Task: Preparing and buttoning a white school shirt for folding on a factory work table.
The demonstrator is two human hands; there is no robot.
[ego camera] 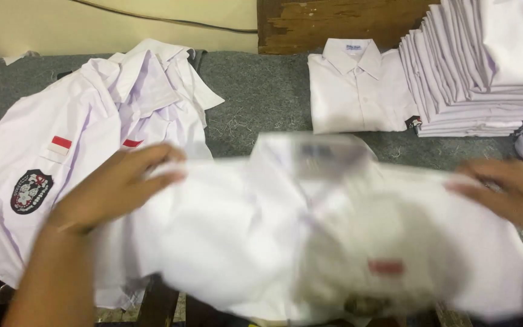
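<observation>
Covering grey felt table [261,91]: white shirts [479,66].

Single head-worn view looked steeply down, facing forward over grey felt-covered table [261,91], very near hands; beige wall [92,24] closed far edge.

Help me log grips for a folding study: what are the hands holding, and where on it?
Both hands hold one white shirt, blurred by motion. The left hand grips its left edge near the shoulder, the right hand its right edge.
</observation>
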